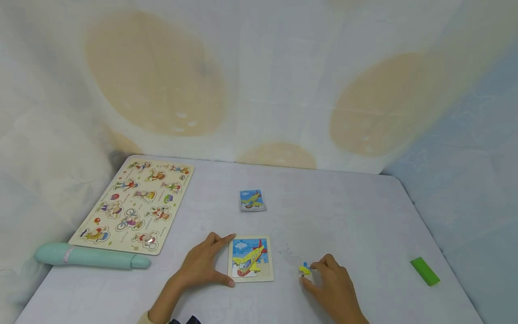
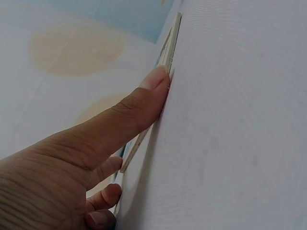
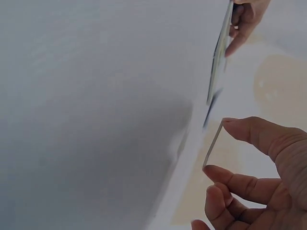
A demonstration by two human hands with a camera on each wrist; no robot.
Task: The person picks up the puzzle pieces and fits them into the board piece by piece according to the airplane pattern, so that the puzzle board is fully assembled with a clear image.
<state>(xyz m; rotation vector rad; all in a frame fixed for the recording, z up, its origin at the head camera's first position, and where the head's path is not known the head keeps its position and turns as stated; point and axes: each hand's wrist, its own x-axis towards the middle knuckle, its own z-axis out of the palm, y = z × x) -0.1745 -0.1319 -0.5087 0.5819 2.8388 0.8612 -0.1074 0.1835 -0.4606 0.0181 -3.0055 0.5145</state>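
Note:
A small airplane jigsaw board (image 1: 251, 259) lies flat on the pale table (image 1: 344, 216). My left hand (image 1: 208, 263) rests at its left side, index finger at the top corner and thumb at the bottom corner. In the left wrist view the thumb of that hand (image 2: 110, 139) presses straight against the board's edge (image 2: 169, 48). To the right, my right hand (image 1: 328, 281) pinches a small yellow and blue jigsaw piece (image 1: 304, 269) at the tabletop. The right wrist view has the piece (image 3: 213, 143) edge-on between thumb and fingers of the right hand (image 3: 259, 177), with the board (image 3: 219, 57) beyond.
A small airplane picture card (image 1: 252, 200) lies behind the board. A large wooden peg puzzle (image 1: 135, 204) sits at the far left with a teal cylinder (image 1: 89, 256) in front of it. A green block (image 1: 425, 271) lies near the right edge. Cloth walls surround the table.

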